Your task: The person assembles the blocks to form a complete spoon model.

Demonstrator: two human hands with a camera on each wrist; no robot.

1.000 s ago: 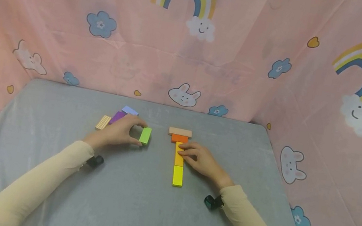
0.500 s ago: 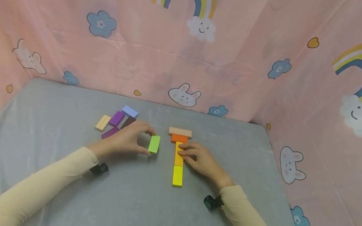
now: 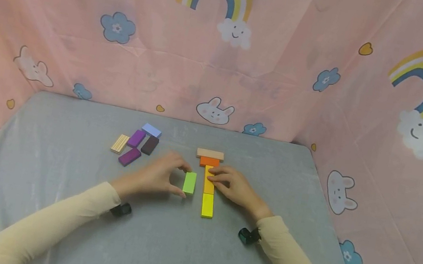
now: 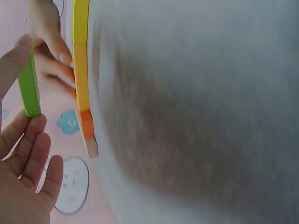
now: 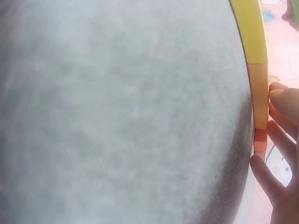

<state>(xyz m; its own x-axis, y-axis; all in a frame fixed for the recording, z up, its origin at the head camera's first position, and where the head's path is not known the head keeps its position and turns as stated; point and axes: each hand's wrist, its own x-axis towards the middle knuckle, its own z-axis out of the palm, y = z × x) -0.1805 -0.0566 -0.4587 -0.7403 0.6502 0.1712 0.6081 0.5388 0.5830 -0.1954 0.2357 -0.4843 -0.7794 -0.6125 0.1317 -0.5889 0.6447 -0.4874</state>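
My left hand (image 3: 158,173) pinches a light green block (image 3: 189,183) by its two ends, thumb at the near end and fingers at the far end. It holds the block just left of a column of blocks lying on the table. That column has a yellow-orange block (image 3: 208,183) joined end to end with a yellow block (image 3: 208,206). Beyond them lie an orange-red block (image 3: 210,162) and a beige block (image 3: 210,154), both crosswise. My right hand (image 3: 238,188) rests its fingertips on the yellow-orange block; the right wrist view shows the fingers loosely spread beside it.
Further left on the grey cloth-covered table (image 3: 157,245) lie a striped block (image 3: 119,143), two purple blocks (image 3: 129,157), a dark brown block (image 3: 150,145) and a light blue block (image 3: 151,130). A pink printed curtain (image 3: 269,95) closes off the back and sides.
My left hand has carried the green block rightward and nearer to me, up beside the column. This uncovers the dark brown and purple blocks. My right hand stays where it was.
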